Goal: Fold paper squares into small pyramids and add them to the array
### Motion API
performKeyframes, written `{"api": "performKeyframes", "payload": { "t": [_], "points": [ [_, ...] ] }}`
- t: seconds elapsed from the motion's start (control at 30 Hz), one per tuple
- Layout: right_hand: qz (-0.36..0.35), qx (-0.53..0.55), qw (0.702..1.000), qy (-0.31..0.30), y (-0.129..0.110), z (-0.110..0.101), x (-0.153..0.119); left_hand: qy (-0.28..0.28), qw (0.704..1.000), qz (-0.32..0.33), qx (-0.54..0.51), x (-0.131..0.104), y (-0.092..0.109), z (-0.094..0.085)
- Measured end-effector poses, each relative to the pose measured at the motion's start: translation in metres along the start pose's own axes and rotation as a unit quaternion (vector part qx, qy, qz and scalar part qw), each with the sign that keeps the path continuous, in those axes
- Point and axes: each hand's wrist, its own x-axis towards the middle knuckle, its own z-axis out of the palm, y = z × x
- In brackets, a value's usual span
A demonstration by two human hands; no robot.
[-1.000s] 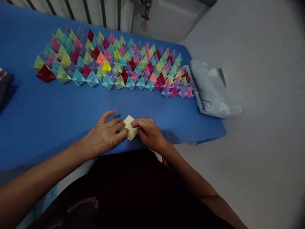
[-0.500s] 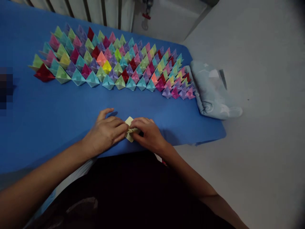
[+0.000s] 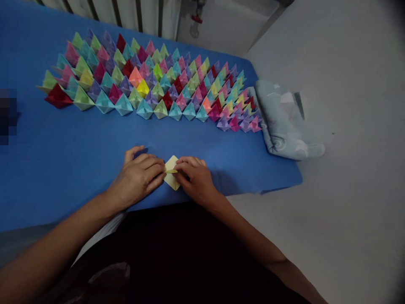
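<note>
A small pale-yellow folded paper (image 3: 171, 180) lies on the blue table near its front edge, with a narrow raised fold running across its middle. My left hand (image 3: 137, 174) grips its left side; the thumb and index finger are held apart from the others on the far side. From the right, my right hand (image 3: 195, 176) pinches the other end of the raised fold. Fingertips of both hands cover the paper's side corners. Beyond the hands stand rows of folded paper boats (image 3: 144, 109) in many colours.
The boats spread across the far part of the blue table (image 3: 79, 160). At its right end lies a folded grey-blue cloth (image 3: 281, 122) with a white pattern. A white radiator (image 3: 129, 17) and a pipe with a red valve handle (image 3: 196, 19) are behind the table.
My hands have drawn slightly apart, the left one moving left. More of the yellow paper shows between them, and its middle fold now looks narrower and straighter.
</note>
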Motion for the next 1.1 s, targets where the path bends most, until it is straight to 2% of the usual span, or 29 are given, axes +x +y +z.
{"api": "performKeyframes", "payload": {
  "t": [0.27,0.47,0.73,1.1],
  "points": [
    [0.009,0.006,1.0,0.018,0.0,0.0023,0.0009,0.001,0.999,-0.049,-0.016,-0.0025,-0.0013,0.0034],
    [0.032,0.011,0.999,0.007,-0.0019,0.0013,0.0026,-0.001,0.996,-0.081,-0.032,-0.0035,-0.0023,0.0068],
    [0.047,-0.005,0.999,0.013,-0.005,0.0039,0.0047,-0.002,0.991,-0.132,-0.028,0.0018,0.0047,0.0058],
    [0.036,-0.03,0.999,0.02,-0.0068,0.0061,0.0019,0.015,0.988,-0.152,-0.013,0.0035,0.007,0.0088]
  ]
}}
